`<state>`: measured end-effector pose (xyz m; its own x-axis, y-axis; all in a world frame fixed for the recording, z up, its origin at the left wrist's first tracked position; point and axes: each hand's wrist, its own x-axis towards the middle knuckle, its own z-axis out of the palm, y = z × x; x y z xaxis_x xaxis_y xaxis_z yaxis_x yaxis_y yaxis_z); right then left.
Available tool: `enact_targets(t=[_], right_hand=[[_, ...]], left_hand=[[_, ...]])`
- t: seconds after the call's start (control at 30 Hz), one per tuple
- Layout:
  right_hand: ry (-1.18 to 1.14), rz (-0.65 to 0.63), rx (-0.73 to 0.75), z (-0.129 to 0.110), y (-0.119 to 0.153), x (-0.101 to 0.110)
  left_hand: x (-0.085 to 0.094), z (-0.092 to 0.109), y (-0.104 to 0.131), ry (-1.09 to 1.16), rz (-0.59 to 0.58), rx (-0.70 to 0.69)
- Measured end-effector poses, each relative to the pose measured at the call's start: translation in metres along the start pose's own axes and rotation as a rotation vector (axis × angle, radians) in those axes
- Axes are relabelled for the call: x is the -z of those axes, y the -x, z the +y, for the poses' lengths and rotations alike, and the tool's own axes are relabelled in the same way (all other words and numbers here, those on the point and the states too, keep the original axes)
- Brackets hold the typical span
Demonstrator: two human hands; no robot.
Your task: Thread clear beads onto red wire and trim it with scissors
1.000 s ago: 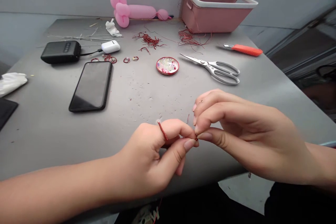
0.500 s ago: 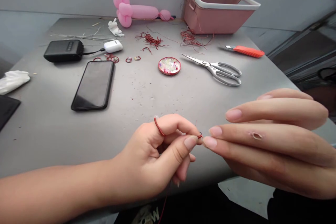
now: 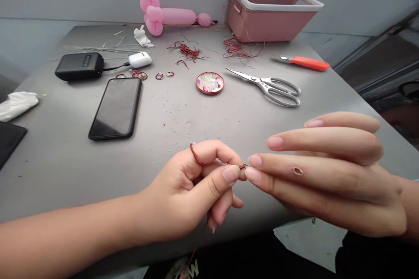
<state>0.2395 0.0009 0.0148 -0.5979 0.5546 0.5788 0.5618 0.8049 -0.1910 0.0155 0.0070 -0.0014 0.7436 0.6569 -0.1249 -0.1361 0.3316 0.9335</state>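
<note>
My left hand (image 3: pixel 199 192) is closed, with thumb and index fingertip pinching a small piece of red-wrapped wire (image 3: pixel 242 167). A red wire-wrapped ring (image 3: pixel 195 154) sits on that hand's index finger. My right hand (image 3: pixel 321 178) meets it from the right; its thumb and index finger are closed on the thin dark end of the same wire, while the other fingers are stretched out above. Below the left hand a strand of red thread (image 3: pixel 193 258) hangs over my lap. Both hands are above the table's front edge.
Behind the hands lie a phone (image 3: pixel 116 109), a small dish of beads (image 3: pixel 210 83), scissors (image 3: pixel 263 86) and an orange-handled cutter (image 3: pixel 309 63). Further back are red cord scraps (image 3: pixel 189 51), a power bank (image 3: pixel 79 66), a pink balloon (image 3: pixel 178 16) and a pink bin (image 3: pixel 265 24).
Both hands have shifted slightly left. The right fingertips have slid a little off the left ones, and a short stretch of thin wire now shows between them.
</note>
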Motion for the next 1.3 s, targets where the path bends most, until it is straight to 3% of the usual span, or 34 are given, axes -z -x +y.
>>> enact_targets(t=[0.1,0.27,0.43,0.6,0.83,1.1,1.3], right_hand=[[-0.11,0.072,0.161,0.002,-0.007,-0.007],[-0.455,-0.049,-0.102,0.003,-0.015,-0.013],[-0.553,-0.151,-0.132,0.007,-0.013,-0.013],[-0.6,-0.219,-0.128,0.009,-0.012,-0.02],[-0.376,-0.076,0.027,0.006,-0.009,-0.032],[-0.811,-0.269,-0.376,0.011,-0.018,-0.02],[-0.971,-0.315,-0.493,0.013,-0.019,-0.02]], left_hand=[[0.0,-0.001,0.003,-0.193,0.022,-0.049],[0.001,-0.005,0.007,-0.532,0.067,-0.195],[0.002,-0.007,0.006,-0.601,0.1,-0.222],[0.001,-0.009,0.006,-0.517,0.109,-0.152],[0.0,-0.008,0.0,-0.173,0.082,0.071],[0.002,-0.001,-0.005,0.103,0.085,0.159],[0.004,-0.005,-0.007,0.214,0.032,0.209]])
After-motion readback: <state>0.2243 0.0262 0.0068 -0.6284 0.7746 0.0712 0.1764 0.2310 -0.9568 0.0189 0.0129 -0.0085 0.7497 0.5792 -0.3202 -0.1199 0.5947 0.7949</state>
